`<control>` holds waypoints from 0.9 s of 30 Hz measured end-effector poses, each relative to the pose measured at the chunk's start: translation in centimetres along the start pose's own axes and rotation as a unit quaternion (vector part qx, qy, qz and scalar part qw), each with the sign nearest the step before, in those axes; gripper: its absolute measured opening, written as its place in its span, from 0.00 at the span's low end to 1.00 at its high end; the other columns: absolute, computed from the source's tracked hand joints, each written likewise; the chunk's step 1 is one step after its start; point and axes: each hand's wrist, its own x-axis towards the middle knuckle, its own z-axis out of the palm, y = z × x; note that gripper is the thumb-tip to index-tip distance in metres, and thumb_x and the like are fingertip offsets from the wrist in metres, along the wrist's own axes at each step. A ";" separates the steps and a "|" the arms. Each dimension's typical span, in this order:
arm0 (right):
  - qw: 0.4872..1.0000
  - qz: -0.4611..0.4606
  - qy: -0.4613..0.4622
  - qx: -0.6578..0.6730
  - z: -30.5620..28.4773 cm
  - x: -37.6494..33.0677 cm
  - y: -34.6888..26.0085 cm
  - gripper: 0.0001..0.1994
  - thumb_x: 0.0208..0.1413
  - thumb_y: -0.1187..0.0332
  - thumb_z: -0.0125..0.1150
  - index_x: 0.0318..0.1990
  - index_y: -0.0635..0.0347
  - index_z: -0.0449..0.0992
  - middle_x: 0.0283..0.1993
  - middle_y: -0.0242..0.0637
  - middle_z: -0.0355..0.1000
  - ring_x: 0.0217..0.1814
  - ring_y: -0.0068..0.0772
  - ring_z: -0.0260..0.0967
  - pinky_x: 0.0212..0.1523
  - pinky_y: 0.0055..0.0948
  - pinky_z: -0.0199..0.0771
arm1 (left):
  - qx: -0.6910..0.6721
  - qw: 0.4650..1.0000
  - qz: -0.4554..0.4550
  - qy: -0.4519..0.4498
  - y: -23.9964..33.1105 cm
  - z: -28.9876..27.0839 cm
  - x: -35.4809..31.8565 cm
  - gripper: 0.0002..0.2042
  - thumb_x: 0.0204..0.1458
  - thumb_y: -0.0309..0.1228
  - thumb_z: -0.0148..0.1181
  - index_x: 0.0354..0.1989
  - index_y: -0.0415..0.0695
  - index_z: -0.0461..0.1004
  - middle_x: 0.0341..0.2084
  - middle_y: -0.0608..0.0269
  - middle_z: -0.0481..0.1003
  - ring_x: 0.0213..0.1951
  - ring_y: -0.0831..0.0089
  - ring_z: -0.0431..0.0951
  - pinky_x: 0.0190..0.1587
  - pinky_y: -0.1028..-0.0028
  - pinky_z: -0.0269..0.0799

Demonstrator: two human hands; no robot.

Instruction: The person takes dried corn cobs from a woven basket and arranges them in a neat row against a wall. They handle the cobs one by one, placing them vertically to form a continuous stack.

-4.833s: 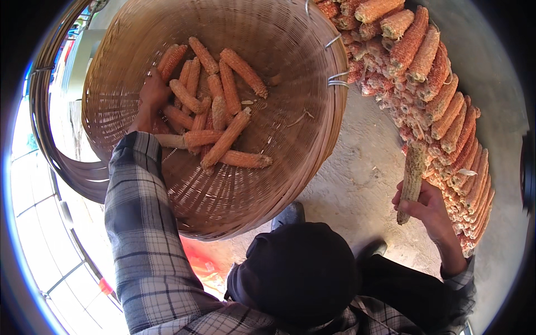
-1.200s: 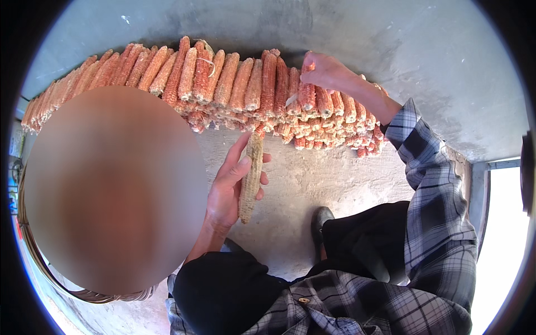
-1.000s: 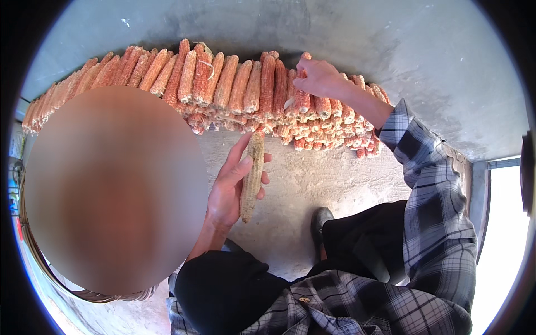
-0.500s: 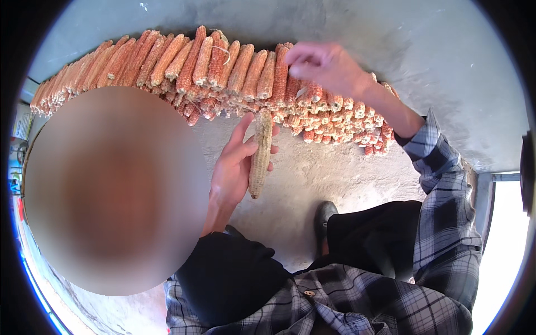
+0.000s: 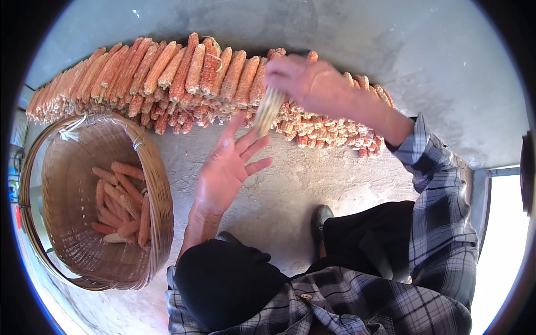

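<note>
A pale, yellowish corn cob, smeared by motion, hangs at a tilt in front of the stack. My right hand is closed round its upper end. Below it, my left hand is spread with the palm showing, its fingers close to the cob's lower end; whether a fingertip touches it I cannot tell. Behind my hands, reddish-orange corn cobs are stacked in a long row along the wall. Part of the stack is hidden by my right hand and forearm.
At the left stands a woven basket with a tall handle, holding several orange cobs. The grey wall rises behind the stack. My shoe rests on the concrete floor, and a bright opening is at the right.
The pale cob has passed from my left hand to my right. My left hand has moved slightly left and opened. The basket, behind a blurred round patch earlier, now shows.
</note>
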 end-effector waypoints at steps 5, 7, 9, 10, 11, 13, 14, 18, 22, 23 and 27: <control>0.997 0.005 -0.016 -0.071 1.3 -0.4 4.8 0.20 0.42 0.84 0.52 0.45 0.57 0.72 0.52 0.30 0.64 0.54 0.37 0.64 0.48 0.31 0.74 | 0.052 0.998 -0.022 0.032 0.0 -0.4 -0.4 0.31 0.60 0.46 0.44 0.67 0.41 0.50 0.60 0.48 0.62 0.56 0.61 0.67 0.55 0.61 0.66; 0.998 0.006 -0.031 -0.052 1.7 -0.8 5.5 0.18 0.43 0.83 0.53 0.43 0.56 0.74 0.50 0.30 0.64 0.53 0.35 0.63 0.49 0.33 0.72 | 0.063 0.997 -0.037 0.032 -0.4 -0.5 -0.3 0.30 0.60 0.46 0.44 0.66 0.40 0.51 0.59 0.49 0.63 0.54 0.62 0.68 0.54 0.62 0.66; 0.998 0.011 -0.043 -0.049 2.3 -1.0 6.0 0.17 0.44 0.82 0.53 0.42 0.55 0.75 0.49 0.29 0.64 0.52 0.34 0.63 0.49 0.34 0.71 | 0.066 0.997 -0.036 0.030 -0.5 -0.4 -0.3 0.29 0.60 0.45 0.44 0.66 0.40 0.53 0.59 0.50 0.64 0.53 0.63 0.68 0.54 0.63 0.67; 0.997 0.015 -0.049 -0.054 2.6 -1.0 6.1 0.17 0.44 0.82 0.53 0.42 0.54 0.76 0.49 0.29 0.64 0.52 0.34 0.63 0.49 0.34 0.71 | 0.069 0.997 -0.034 0.030 -0.5 -0.4 -0.3 0.29 0.60 0.45 0.43 0.65 0.40 0.53 0.58 0.50 0.64 0.52 0.64 0.69 0.53 0.63 0.67; 0.997 0.019 -0.054 -0.060 2.9 -0.9 6.3 0.17 0.44 0.82 0.53 0.41 0.54 0.76 0.50 0.29 0.64 0.52 0.34 0.63 0.49 0.34 0.70 | 0.070 0.996 -0.034 0.032 -0.6 -0.4 -0.3 0.29 0.60 0.45 0.43 0.65 0.40 0.53 0.58 0.50 0.65 0.52 0.64 0.69 0.53 0.63 0.67; 0.996 0.020 -0.044 -0.071 2.9 -1.1 6.5 0.18 0.43 0.82 0.54 0.42 0.53 0.76 0.49 0.28 0.64 0.51 0.34 0.63 0.48 0.36 0.70 | 0.070 0.996 -0.034 0.032 -0.7 -0.5 -0.1 0.28 0.60 0.45 0.43 0.65 0.40 0.54 0.57 0.51 0.65 0.51 0.65 0.69 0.52 0.64 0.67; 0.996 0.020 -0.039 -0.076 2.9 -1.1 6.6 0.18 0.43 0.81 0.54 0.43 0.53 0.76 0.49 0.28 0.64 0.50 0.34 0.63 0.48 0.36 0.69 | 0.072 0.996 -0.039 0.034 -0.8 -0.4 -0.1 0.28 0.60 0.44 0.44 0.65 0.40 0.55 0.57 0.51 0.66 0.51 0.65 0.70 0.52 0.65 0.67; 0.993 0.038 -0.097 -0.047 3.1 -0.8 6.1 0.18 0.42 0.81 0.56 0.43 0.53 0.76 0.47 0.29 0.64 0.51 0.34 0.62 0.48 0.40 0.67 | 0.074 0.995 -0.046 0.041 -1.0 -0.6 -0.2 0.27 0.61 0.44 0.44 0.64 0.39 0.56 0.56 0.52 0.66 0.49 0.67 0.70 0.51 0.66 0.68; 0.987 0.034 -0.158 -0.013 1.6 0.0 4.7 0.19 0.42 0.82 0.55 0.43 0.53 0.76 0.50 0.28 0.65 0.54 0.34 0.61 0.54 0.36 0.63 | 0.074 0.996 -0.041 0.037 -1.0 -0.8 -0.3 0.27 0.61 0.43 0.44 0.63 0.39 0.57 0.56 0.52 0.67 0.49 0.67 0.71 0.50 0.67 0.68; 0.978 0.046 -0.203 -0.013 1.1 0.4 4.1 0.20 0.41 0.83 0.54 0.44 0.53 0.76 0.52 0.27 0.65 0.55 0.35 0.60 0.57 0.34 0.62 | 0.074 0.996 -0.041 0.038 -1.0 -0.8 -0.3 0.27 0.60 0.43 0.45 0.63 0.39 0.57 0.55 0.52 0.67 0.48 0.67 0.71 0.50 0.67 0.68; 0.987 0.052 -0.151 0.005 0.9 1.0 5.2 0.20 0.44 0.81 0.54 0.46 0.53 0.74 0.46 0.31 0.68 0.51 0.35 0.64 0.53 0.33 0.66 | 0.096 0.994 -0.035 0.041 -0.6 -0.6 -0.6 0.27 0.60 0.45 0.44 0.63 0.39 0.58 0.55 0.51 0.67 0.47 0.68 0.71 0.48 0.67 0.69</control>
